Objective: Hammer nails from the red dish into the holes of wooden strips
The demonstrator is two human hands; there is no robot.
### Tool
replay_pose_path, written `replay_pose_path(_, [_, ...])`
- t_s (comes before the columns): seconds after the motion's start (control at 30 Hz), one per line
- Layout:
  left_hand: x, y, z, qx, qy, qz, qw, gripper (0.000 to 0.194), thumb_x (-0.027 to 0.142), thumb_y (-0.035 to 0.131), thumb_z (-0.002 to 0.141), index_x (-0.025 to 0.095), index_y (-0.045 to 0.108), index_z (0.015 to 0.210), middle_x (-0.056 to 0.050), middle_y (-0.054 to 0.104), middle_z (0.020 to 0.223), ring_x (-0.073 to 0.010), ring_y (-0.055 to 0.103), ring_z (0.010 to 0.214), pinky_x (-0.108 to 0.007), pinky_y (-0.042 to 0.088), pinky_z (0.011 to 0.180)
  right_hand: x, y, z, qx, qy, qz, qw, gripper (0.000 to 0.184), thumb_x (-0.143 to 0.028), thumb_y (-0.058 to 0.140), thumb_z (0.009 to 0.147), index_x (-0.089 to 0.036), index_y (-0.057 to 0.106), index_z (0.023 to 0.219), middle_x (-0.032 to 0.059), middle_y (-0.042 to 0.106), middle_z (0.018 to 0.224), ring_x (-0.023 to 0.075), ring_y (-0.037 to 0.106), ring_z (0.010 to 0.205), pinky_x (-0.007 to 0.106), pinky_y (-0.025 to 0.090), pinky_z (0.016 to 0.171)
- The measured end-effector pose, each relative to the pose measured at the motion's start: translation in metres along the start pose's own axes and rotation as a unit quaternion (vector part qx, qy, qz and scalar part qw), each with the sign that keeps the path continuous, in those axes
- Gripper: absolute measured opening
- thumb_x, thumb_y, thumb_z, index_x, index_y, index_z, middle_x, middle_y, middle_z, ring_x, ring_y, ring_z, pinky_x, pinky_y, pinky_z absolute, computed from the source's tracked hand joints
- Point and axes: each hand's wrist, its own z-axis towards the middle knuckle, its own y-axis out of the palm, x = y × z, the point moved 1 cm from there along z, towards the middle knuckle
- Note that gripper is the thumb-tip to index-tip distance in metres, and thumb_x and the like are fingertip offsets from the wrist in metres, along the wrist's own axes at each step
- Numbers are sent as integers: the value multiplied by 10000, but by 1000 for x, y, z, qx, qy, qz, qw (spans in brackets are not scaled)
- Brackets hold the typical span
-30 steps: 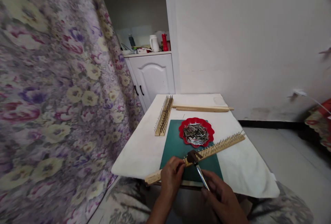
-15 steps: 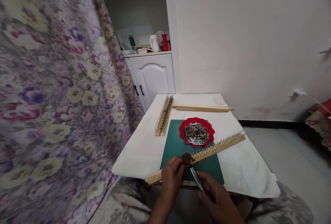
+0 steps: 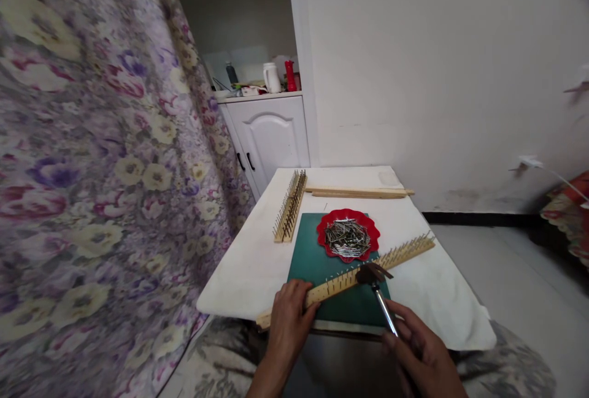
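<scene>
A long wooden strip studded with a row of upright nails lies slantwise over a green cutting mat on a small white table. My left hand presses down on the strip's bare near end, fingers curled over it. My right hand grips the metal handle of a small hammer, whose dark head hovers by the strip's middle. A red scalloped dish full of loose nails sits just behind the strip.
A second nailed strip lies along the mat's left edge. Plain wooden strips rest at the table's far side. A flowered curtain hangs on the left, a white cabinet stands behind, and a white wall rises on the right.
The hammer head has shifted right along the strip, away from my left hand. My left hand has slid down toward the strip's near end.
</scene>
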Motion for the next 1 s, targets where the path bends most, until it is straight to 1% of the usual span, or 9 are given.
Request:
replay_pose_path(0.07, [-3,-2,-2,-21,-6,17,1000,262,242,628,758,206,628,1017,-78,626,983,-254,564,923,-371,442,780,1,-7,0,10,3,-11,1000,466,-435,737,705,-244,600,1108,6,729,695,129,588,456,190,457,426])
replay_pose_path(0.13, [-4,-3,-3,-37,-8,22,999,238,240,604,779,200,626,1013,-77,619,962,-247,561,911,-361,441,771,3,-13,0,3,6,-29,1000,488,-455,714,727,-238,568,1140,-21,684,610,69,463,308,150,331,307])
replay_pose_path(0.2, [-3,-2,-3,-46,-10,25,999,210,234,575,801,198,625,1002,-75,611,949,-240,556,905,-352,438,771,6,-16,1,-3,9,-34,999,492,-473,691,743,-236,551,1152,-39,655,580,26,368,247,130,263,275])
replay_pose_path(0.27, [0,-1,-2,-51,-15,30,998,203,226,560,810,197,623,1001,-73,606,950,-236,552,904,-346,434,772,8,-17,1,3,11,-31,999,503,-483,688,741,-238,545,1156,-44,648,583,9,345,237,126,261,276])
replay_pose_path(0.47, [5,1,3,-61,-18,61,996,205,216,547,813,203,616,1006,-65,606,970,-233,549,918,-335,418,783,11,-15,1,-1,14,-31,999,502,-477,695,738,-219,545,1141,-45,625,567,10,369,263,119,235,297])
replay_pose_path(0.6, [7,2,4,-64,-13,89,994,280,216,569,796,212,598,1074,-63,613,1006,-243,546,944,-347,408,785,14,-17,0,4,22,-37,999,520,-503,684,735,-222,537,1147,-50,619,547,-1,326,258,118,206,299])
replay_pose_path(0.73, [6,-4,5,-72,-6,98,993,341,239,615,764,214,591,1104,-68,625,1021,-255,561,958,-372,411,809,19,-22,0,12,17,-34,999,551,-515,690,722,-216,544,1162,-49,602,533,29,343,289,136,211,300])
replay_pose_path(0.87, [3,-19,13,-80,11,32,996,251,296,576,811,213,618,1044,-78,643,994,-241,588,932,-360,443,810,24,-30,1,28,11,-17,999,543,-503,708,705,-236,559,1153,-41,603,513,81,422,346,163,263,327])
replay_pose_path(1.0, [12,-35,40,-74,45,-53,995,206,275,454,887,215,638,958,-73,648,956,-202,589,916,-310,462,807,24,-35,4,31,14,-5,999,501,-484,711,710,-267,568,1138,-27,629,540,131,530,463,149,289,341])
